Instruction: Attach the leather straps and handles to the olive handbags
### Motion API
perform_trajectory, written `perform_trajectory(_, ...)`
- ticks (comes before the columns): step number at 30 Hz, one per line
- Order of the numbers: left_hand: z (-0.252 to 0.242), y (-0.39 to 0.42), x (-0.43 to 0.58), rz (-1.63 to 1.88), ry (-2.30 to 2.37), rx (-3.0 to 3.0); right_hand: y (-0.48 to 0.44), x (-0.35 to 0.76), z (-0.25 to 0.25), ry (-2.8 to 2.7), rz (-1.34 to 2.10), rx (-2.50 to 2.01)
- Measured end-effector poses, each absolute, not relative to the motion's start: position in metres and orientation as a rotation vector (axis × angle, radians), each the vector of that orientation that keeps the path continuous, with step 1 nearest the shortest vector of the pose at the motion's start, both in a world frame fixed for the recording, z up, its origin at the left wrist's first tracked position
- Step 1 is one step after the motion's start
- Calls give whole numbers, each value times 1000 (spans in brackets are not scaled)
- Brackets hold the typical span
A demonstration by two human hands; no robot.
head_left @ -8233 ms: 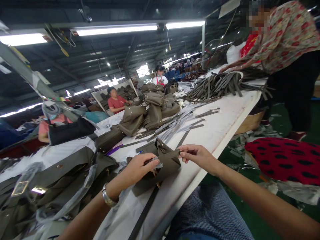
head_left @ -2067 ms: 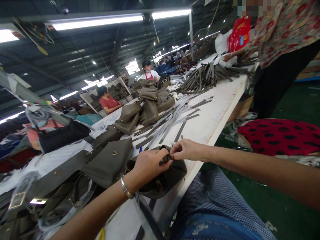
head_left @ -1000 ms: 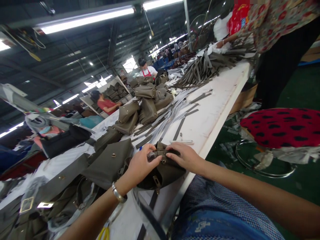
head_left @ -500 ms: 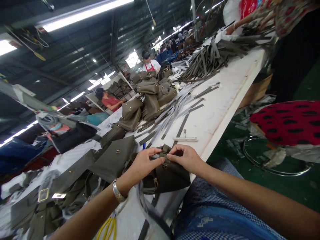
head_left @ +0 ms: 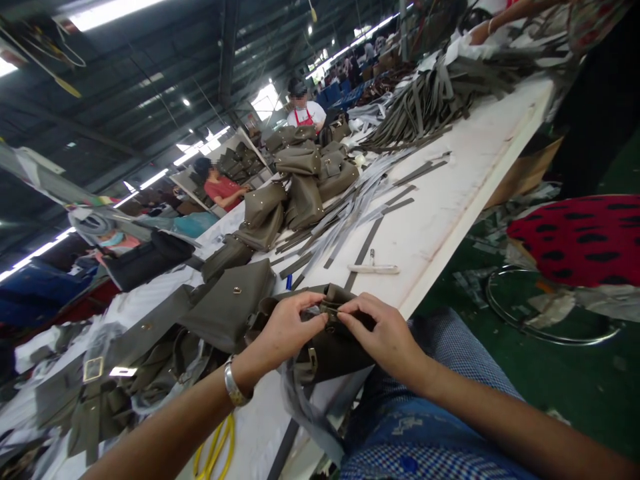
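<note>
A dark olive handbag [head_left: 336,355] rests at the near edge of the table, tilted, with metal fittings on its front. My left hand [head_left: 286,331] pinches the bag's upper edge between thumb and fingers. From the other side, my right hand [head_left: 387,335] grips the same edge, its fingertips close to the left ones. A small metal fitting or strip shows between the fingertips; its exact form is too small to tell. Just left lies another olive bag piece [head_left: 230,303] with a metal clasp.
Several olive bags [head_left: 300,200] are heaped along the table [head_left: 425,193]. Loose grey strips [head_left: 370,240] and a white pen-like tool [head_left: 374,269] lie nearer. Yellow-handled scissors [head_left: 217,447] are at lower left. A red spotted stool [head_left: 575,240] stands right. Other people work farther off.
My right hand has shifted slightly, its fingers more bent over the bag's edge. The left hand keeps its pinch. The view has moved a little.
</note>
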State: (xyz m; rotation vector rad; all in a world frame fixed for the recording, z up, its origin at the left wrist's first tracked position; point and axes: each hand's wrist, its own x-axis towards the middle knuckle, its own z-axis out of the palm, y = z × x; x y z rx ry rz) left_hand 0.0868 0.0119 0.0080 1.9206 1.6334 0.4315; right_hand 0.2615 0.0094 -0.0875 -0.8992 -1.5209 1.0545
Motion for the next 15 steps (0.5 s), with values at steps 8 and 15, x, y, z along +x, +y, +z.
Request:
perform_trajectory(8,2,13,87,474,1653,1992,14,253,-90,-1459,1255,-948)
perform_trajectory(15,-1,14,81,485,1620,1842,14,254,-93,-1490,1183,-994)
